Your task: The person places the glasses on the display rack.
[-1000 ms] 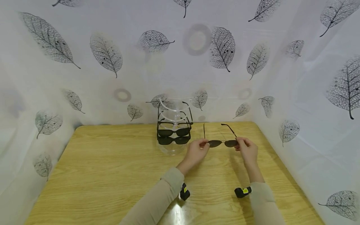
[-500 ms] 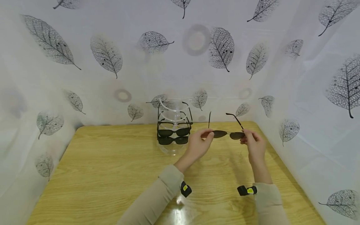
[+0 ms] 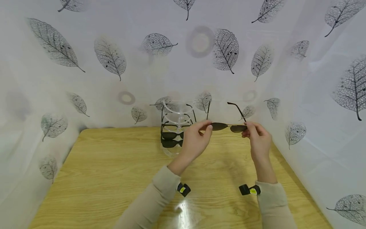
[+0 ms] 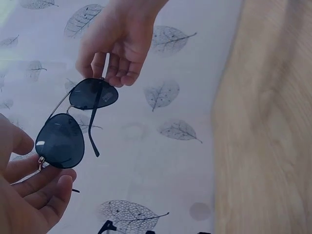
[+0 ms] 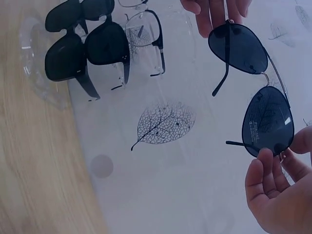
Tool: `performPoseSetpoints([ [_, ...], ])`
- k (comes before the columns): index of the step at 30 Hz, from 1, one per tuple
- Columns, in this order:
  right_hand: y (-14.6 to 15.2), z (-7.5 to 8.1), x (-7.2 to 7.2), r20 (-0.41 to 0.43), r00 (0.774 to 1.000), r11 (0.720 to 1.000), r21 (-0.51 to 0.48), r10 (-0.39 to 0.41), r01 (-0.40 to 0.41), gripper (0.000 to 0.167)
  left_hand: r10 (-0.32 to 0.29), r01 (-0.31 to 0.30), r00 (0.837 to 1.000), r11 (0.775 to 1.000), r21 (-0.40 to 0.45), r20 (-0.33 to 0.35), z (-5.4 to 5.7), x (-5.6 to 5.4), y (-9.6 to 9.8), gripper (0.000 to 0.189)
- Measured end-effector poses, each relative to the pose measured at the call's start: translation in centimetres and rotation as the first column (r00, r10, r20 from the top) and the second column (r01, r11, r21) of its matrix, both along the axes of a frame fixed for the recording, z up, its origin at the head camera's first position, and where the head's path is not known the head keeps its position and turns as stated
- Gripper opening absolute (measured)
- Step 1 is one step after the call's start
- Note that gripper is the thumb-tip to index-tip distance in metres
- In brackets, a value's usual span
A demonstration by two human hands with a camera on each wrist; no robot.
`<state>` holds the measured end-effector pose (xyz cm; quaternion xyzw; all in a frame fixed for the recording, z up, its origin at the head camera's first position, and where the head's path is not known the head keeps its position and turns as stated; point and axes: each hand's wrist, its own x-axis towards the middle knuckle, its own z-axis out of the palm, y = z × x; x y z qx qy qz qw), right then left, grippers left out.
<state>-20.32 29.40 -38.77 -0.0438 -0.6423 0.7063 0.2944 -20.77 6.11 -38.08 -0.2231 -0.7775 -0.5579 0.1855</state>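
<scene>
A pair of dark aviator sunglasses (image 3: pixel 219 126) with thin metal frame is held up above the table's far part, temples unfolded and pointing away. My left hand (image 3: pixel 196 140) pinches the frame at its left hinge, and my right hand (image 3: pixel 259 141) pinches the opposite hinge. In the right wrist view, small lettering shows on one sunglasses lens (image 5: pixel 268 122). Left of the hands stands a clear display stand (image 3: pixel 168 152) bearing black sunglasses (image 3: pixel 169 143) and other eyewear in tiers, partly hidden behind my left hand. The clear-lens glasses (image 5: pixel 145 28) sit above the dark pairs.
The wooden table (image 3: pixel 114 171) stretches out beneath both arms. A white curtain (image 3: pixel 160 73) printed with leaves hangs behind it and along both sides. Black wrist cameras (image 3: pixel 184 189) are strapped at both cuffs.
Both hands have raised the aviator sunglasses from close over the table to higher up. They shifted right first, then the left hand came back left, now covering part of the stand.
</scene>
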Motion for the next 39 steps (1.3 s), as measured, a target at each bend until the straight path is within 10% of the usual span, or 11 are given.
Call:
performPoseSetpoints([
  [18, -5.2, 2.5, -1.7, -0.058, 0.992, 0.987, 0.118, 0.113, -0.106, 0.022, 0.068, -0.067, 0.997, 0.996, 0.053, -0.026, 2.2, 0.0, -5.7, 0.026],
  [39, -11.0, 3.3, -3.7, 0.000, 0.978, 0.947, 0.250, 0.209, -0.203, 0.027, 0.195, -0.196, 0.981, 0.977, 0.088, 0.017, 2.1, -1.1, -11.8, 0.025],
])
